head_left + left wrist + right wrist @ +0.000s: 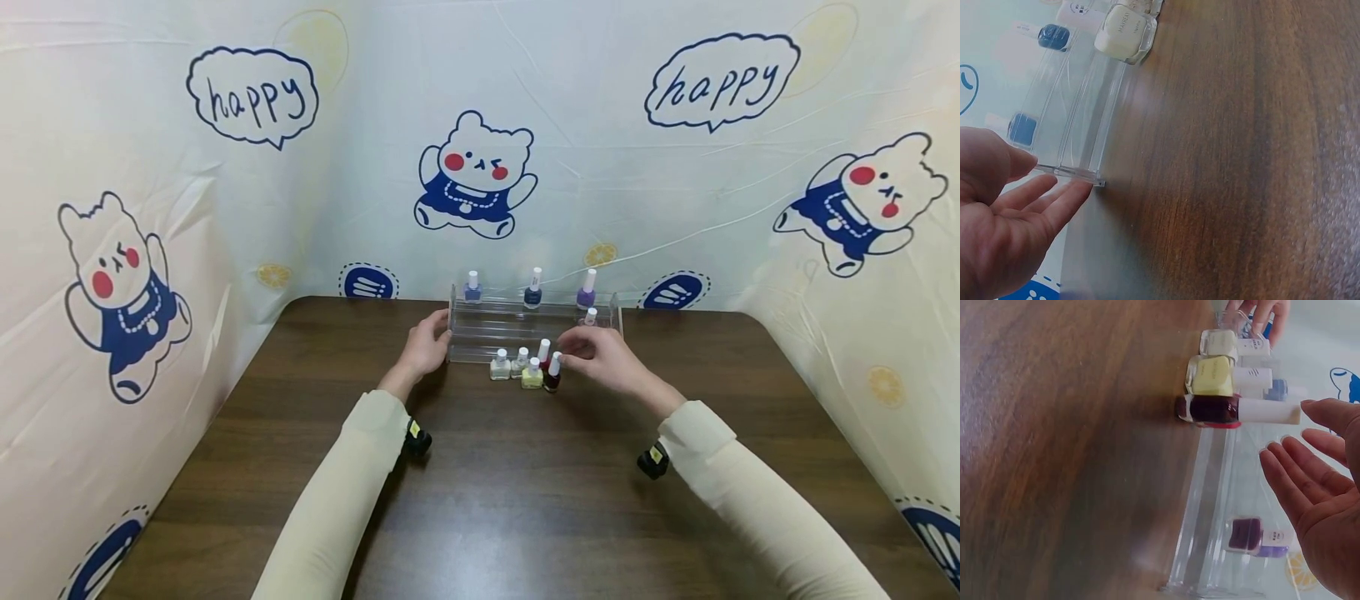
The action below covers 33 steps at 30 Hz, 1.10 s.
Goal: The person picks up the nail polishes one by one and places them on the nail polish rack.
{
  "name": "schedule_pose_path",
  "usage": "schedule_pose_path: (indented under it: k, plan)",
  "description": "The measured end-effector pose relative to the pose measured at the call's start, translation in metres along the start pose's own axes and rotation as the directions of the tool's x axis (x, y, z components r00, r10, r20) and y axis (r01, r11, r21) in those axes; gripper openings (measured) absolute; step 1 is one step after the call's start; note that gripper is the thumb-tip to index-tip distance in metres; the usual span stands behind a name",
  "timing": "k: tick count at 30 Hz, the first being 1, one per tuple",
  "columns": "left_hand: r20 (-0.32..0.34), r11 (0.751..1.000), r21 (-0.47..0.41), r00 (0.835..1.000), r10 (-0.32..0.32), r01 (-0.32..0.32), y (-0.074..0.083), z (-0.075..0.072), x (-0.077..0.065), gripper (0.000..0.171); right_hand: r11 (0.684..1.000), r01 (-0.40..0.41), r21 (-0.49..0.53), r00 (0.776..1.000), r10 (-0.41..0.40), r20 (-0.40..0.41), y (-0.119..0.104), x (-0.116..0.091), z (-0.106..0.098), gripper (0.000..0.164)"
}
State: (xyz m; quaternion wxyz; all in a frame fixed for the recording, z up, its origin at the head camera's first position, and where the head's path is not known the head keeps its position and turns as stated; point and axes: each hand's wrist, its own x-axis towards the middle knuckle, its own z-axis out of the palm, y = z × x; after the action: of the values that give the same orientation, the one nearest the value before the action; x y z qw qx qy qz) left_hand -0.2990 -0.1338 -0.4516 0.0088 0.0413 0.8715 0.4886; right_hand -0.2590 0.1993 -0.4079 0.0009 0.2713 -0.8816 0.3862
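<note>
My left hand (425,343) touches the left end of a clear acrylic rack (1079,172), thumb and fingertips at its end panel. Beside the front of the rack, my right hand (600,358) has its thumb tip at the white cap of a dark red nail polish bottle (1213,409). Its other fingers are spread apart from the cap. That bottle stands in a cluster on the table with a yellow polish (532,379), a whitish polish (500,370), another pale polish (517,367) and a red polish (543,357), partly hidden behind the dark one.
On the rack's top tier stand a light blue polish (472,291), a dark blue polish (532,296) and a purple polish (586,296). One tier lower, at the right, sits a plum polish (1245,534). A printed cloth (360,167) hangs behind the brown table (487,500).
</note>
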Motion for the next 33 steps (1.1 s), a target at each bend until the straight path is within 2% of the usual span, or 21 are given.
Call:
schedule_pose_path:
  k: [9,18,33]
  plan:
    - [0.012,1.000,0.015,1.000,0.013,-0.014,0.002,-0.002,-0.001,0.048,0.999,-0.038,-0.003,0.999,0.038,-0.024,-0.005,0.003,0.009,0.017]
    - [0.005,1.000,0.014,1.000,0.023,-0.023,0.001,-0.001,0.000,0.048,0.998,-0.069,0.005,0.996,0.069,-0.049,-0.001,0.004,0.014,0.009]
    - [0.006,1.000,0.013,1.000,0.021,-0.021,0.001,-0.001,0.001,0.048,0.998,-0.021,-0.064,0.999,0.018,-0.044,0.000,0.001,0.012,0.014]
